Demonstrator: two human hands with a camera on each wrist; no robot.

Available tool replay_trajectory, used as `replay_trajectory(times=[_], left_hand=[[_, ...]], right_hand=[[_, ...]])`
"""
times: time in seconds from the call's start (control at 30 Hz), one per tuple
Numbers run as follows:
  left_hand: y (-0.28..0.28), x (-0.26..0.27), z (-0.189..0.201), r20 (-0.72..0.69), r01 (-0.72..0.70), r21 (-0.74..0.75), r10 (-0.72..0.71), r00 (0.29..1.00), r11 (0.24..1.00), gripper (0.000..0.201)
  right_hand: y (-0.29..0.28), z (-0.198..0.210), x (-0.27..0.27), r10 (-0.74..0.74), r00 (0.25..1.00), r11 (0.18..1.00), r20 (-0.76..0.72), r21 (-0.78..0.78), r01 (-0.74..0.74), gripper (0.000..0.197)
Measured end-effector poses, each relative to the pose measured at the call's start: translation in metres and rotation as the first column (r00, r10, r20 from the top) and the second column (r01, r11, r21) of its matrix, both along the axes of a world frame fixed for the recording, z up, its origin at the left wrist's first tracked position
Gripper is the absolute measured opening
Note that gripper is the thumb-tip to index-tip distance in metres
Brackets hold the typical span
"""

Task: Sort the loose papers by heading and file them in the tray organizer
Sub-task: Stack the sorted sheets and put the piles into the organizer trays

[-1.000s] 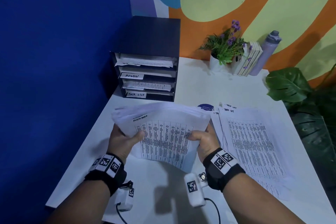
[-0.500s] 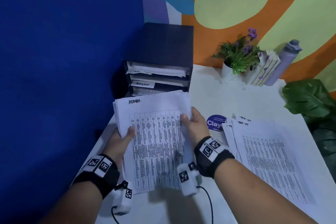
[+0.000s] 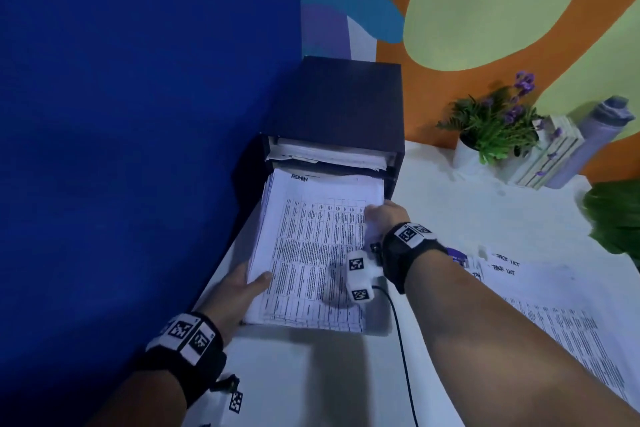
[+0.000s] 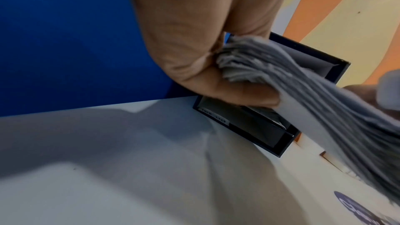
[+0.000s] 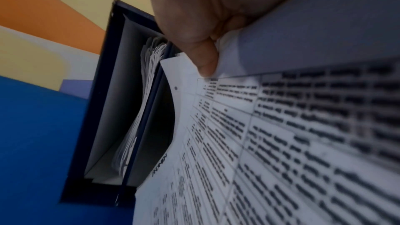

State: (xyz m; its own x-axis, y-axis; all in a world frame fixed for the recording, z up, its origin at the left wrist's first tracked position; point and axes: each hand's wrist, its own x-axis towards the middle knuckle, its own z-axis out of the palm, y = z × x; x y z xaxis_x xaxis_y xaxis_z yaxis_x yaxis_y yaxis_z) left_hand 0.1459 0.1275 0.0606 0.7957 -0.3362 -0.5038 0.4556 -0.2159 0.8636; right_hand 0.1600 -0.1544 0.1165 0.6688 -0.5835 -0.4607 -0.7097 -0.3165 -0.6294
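The left hand's thumb (image 3: 260, 278) lies on top of the ADMIN stack (image 3: 311, 253) near its lower left corner, and the left wrist view shows the other fingers (image 4: 238, 91) curled beneath the fanned sheet edges, so the left hand (image 3: 239, 288) grips that corner between thumb and fingers. The right hand (image 3: 384, 215) holds the stack's right edge near its far corner: in the right wrist view its thumb (image 5: 205, 61) presses down on the top sheet, which curls up beside it, and the fingers underneath cannot be seen. The stack is a thick pile of printed tables with the handwritten heading ADMIN at its far left corner. Its far end reaches the open front of the tray organizer (image 3: 343, 104), just under the top tray's papers (image 3: 329, 156); how far it has entered the slot cannot be told. Its near end hangs over the table (image 3: 450, 191) in the hands. The dark organizer stands at the table's back left corner, against the blue wall (image 3: 138, 114). Its bottom tray bears a label (image 4: 215, 120) that is too blurred to read with certainty. Along the table's right edge lies a second spread of printed sheets (image 3: 554, 322). At the back right corner stand a potted plant (image 3: 491, 125), some books (image 3: 550, 156) and a grey bottle (image 3: 595, 139).
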Motion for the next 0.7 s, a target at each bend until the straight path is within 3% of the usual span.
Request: replay_trajectory(times=[0.07, 0.17, 0.23, 0.3, 0.37, 0.5, 0.57, 0.63, 0.7], left_hand=[[-0.004, -0.001, 0.007, -0.04, 0.018, -0.024, -0.019, 0.999, 1.0, 0.022], [-0.006, 0.006, 0.015, -0.018, 0.027, -0.016, -0.028, 0.999, 0.999, 0.024], [-0.01, 0.015, 0.018, 0.008, -0.04, -0.017, 0.04, 0.999, 0.999, 0.021], [-0.015, 0.028, 0.021, 0.029, -0.093, -0.03, 0.094, 0.995, 0.995, 0.016], [-0.022, 0.041, 0.024, 0.045, -0.122, -0.043, 0.124, 0.991, 0.992, 0.014], [-0.04, 0.074, 0.022, 0.003, -0.213, -0.084, 0.214, 0.977, 0.973, 0.009], [-0.051, 0.09, 0.019, -0.014, -0.237, -0.082, 0.236, 0.972, 0.968, 0.009], [-0.065, 0.102, 0.019, 0.004, -0.227, -0.045, 0.227, 0.974, 0.973, 0.014], [-0.082, 0.109, 0.021, 0.043, -0.208, 0.012, 0.207, 0.977, 0.978, 0.018]], right_hand=[[-0.008, 0.003, 0.011, 0.033, 0.998, 0.997, -0.044, -0.075, -0.037, 0.039], [-0.019, -0.001, 0.015, -0.002, 0.998, 1.0, -0.066, -0.027, 0.001, 0.032], [-0.019, -0.01, 0.013, -0.058, 0.997, 0.996, 0.052, 0.068, 0.054, 0.042], [-0.015, -0.02, 0.008, -0.214, 0.962, 0.942, 0.167, 0.295, 0.159, 0.047], [-0.008, -0.031, 0.0, -0.265, 0.939, 0.878, 0.218, 0.456, 0.142, 0.05], [0.008, -0.039, -0.03, -0.17, 0.958, 0.833, 0.231, 0.552, 0.015, 0.047], [0.013, -0.035, -0.041, -0.168, 0.955, 0.729, 0.243, 0.683, -0.046, 0.036], [0.012, -0.029, -0.038, -0.217, 0.931, 0.749, 0.294, 0.662, -0.034, 0.027], [0.005, -0.025, -0.024, -0.329, 0.882, 0.799, 0.337, 0.598, 0.069, 0.02]])
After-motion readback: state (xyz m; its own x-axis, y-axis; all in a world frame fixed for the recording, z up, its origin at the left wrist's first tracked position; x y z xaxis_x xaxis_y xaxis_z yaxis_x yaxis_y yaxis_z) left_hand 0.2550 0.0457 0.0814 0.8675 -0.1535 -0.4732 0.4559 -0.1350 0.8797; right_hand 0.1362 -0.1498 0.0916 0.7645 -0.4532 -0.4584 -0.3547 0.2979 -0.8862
